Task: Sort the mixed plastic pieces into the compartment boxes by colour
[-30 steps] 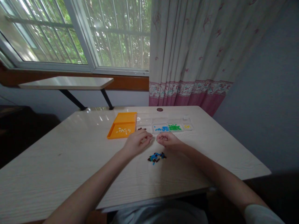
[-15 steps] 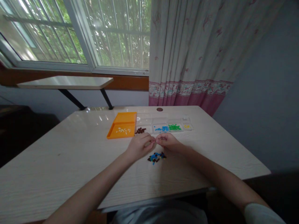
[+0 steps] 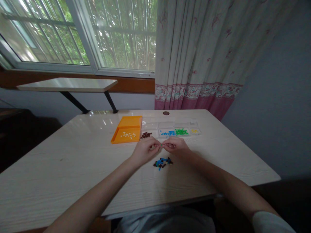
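Observation:
My left hand (image 3: 145,149) and my right hand (image 3: 175,145) meet fingertip to fingertip over the pale wooden table (image 3: 73,168), both with fingers curled in a pinch. What they pinch is too small to make out. Just in front of them lies a small heap of blue and dark brown beads (image 3: 162,162). Behind the hands stands a clear divided tray (image 3: 170,129) with brown, blue, green and yellow beads in separate compartments. An orange tray (image 3: 127,130) with several white bits lies to its left.
A round cable hole (image 3: 166,113) sits at the table's far edge. Beyond are a window, a narrow shelf (image 3: 68,84) on black brackets and a patterned curtain (image 3: 201,55). The table's right edge drops off near the grey wall.
Both hands have drawn together until their fingertips touch. The left hand slid right, uncovering the brown beads in the tray. The bead heap has not moved.

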Action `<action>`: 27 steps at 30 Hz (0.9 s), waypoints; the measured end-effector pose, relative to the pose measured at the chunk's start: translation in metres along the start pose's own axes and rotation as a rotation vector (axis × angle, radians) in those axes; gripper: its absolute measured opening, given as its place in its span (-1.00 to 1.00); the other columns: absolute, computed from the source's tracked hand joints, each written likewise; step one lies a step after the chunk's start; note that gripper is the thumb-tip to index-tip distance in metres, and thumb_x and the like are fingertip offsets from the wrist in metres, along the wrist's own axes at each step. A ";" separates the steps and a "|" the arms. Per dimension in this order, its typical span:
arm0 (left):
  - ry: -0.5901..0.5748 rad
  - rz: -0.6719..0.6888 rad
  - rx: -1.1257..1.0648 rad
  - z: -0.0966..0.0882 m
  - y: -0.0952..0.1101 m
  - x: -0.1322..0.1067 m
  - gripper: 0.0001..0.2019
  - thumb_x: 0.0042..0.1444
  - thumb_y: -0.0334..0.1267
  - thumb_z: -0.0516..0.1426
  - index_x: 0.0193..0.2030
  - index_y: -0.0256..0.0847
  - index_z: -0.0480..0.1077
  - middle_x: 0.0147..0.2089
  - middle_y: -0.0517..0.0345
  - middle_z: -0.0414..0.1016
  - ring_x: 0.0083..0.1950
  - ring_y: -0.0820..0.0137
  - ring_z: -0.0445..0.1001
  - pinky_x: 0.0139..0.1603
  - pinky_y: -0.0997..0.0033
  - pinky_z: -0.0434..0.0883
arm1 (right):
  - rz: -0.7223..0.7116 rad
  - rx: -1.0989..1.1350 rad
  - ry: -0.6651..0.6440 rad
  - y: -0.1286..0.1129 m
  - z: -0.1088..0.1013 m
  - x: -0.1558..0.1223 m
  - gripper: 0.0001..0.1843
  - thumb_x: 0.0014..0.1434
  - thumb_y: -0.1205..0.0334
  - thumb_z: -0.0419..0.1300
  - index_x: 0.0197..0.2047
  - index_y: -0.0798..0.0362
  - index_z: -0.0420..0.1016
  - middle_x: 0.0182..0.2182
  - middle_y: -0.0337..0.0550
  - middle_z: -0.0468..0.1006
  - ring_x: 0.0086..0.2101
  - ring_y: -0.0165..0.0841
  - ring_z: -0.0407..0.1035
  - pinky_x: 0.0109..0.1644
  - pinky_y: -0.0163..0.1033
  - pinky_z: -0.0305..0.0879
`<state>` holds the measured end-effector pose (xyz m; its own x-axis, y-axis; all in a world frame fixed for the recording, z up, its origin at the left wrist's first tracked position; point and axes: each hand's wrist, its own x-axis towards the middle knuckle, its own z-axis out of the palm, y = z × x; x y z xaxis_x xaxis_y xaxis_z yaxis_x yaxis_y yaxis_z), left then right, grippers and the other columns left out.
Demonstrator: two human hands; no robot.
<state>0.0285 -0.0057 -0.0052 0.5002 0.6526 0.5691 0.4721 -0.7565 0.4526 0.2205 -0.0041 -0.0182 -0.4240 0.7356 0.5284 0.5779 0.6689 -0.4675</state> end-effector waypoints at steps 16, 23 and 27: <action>-0.390 -0.119 0.012 0.009 -0.008 -0.003 -0.87 -0.03 -0.22 0.12 -0.44 -0.23 0.43 -0.49 0.20 0.38 -0.48 0.50 0.31 -0.48 0.59 0.20 | -0.050 -0.156 0.327 0.007 -0.029 0.002 -0.78 0.09 0.15 0.07 -0.37 0.06 0.49 -0.63 -0.21 0.39 -0.61 -0.49 0.18 -0.44 -0.35 0.19; -0.418 -0.103 0.020 0.006 -0.011 -0.003 -0.87 -0.01 -0.36 0.05 -0.41 -0.20 0.43 -0.49 0.20 0.40 -0.48 0.50 0.32 -0.47 0.59 0.21 | -0.035 -0.128 0.349 0.009 -0.030 0.002 -0.80 0.09 0.17 0.08 -0.35 0.05 0.50 -0.59 -0.19 0.41 -0.60 -0.49 0.18 -0.45 -0.34 0.18; -0.424 -0.064 0.002 0.005 -0.012 -0.004 -0.86 0.01 -0.35 0.04 -0.39 -0.21 0.43 -0.48 0.18 0.41 -0.46 0.49 0.34 -0.45 0.58 0.23 | -0.042 -0.109 0.355 0.010 -0.030 0.001 -0.80 0.09 0.18 0.08 -0.35 0.06 0.50 -0.58 -0.19 0.41 -0.60 -0.49 0.18 -0.45 -0.34 0.16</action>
<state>0.0250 0.0008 -0.0162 0.7234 0.6585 0.2072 0.5132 -0.7137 0.4767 0.2467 0.0000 -0.0003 -0.1923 0.6119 0.7672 0.6439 0.6686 -0.3719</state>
